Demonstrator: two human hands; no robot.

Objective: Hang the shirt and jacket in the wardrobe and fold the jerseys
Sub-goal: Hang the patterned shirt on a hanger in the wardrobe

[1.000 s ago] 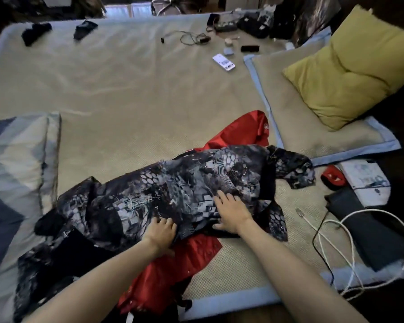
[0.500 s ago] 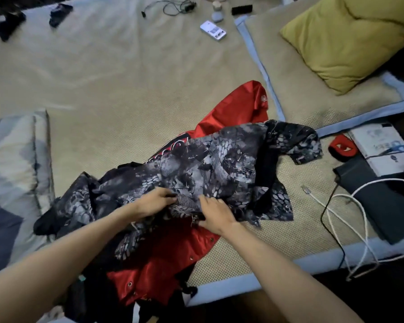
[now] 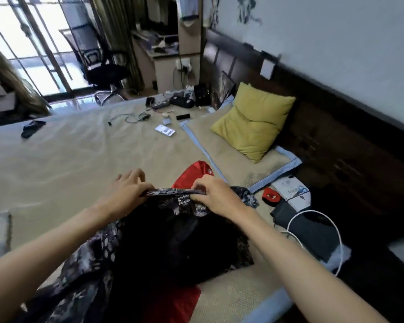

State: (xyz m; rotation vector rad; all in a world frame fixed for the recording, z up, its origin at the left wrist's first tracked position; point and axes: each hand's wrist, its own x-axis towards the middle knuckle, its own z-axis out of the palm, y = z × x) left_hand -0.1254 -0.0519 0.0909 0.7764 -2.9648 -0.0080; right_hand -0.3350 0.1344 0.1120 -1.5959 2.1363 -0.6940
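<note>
A black and grey patterned jersey [image 3: 168, 243] is lifted off the bed by its collar, its dark inside and neck label facing me. My left hand [image 3: 126, 192] pinches the collar at its left end. My right hand [image 3: 214, 197] pinches it at the right end. The collar is pulled straight between them. Under the jersey lies a red garment [image 3: 196, 173], showing beyond the collar and again at the near bed edge. The rest of the patterned fabric hangs and bunches at the lower left.
The beige bed mat [image 3: 79, 159] stretches ahead. A yellow pillow [image 3: 252, 127] lies at the right. A white phone [image 3: 165, 131], cables and small items lie at the far side. A white cable [image 3: 331, 229], a book and a red pouch [image 3: 272, 197] are at the right. An office chair [image 3: 103, 71] stands beyond.
Both hands moved from the jersey's body to its collar and raised it off the bed. My head has tilted up, so the room beyond the bed is in view.
</note>
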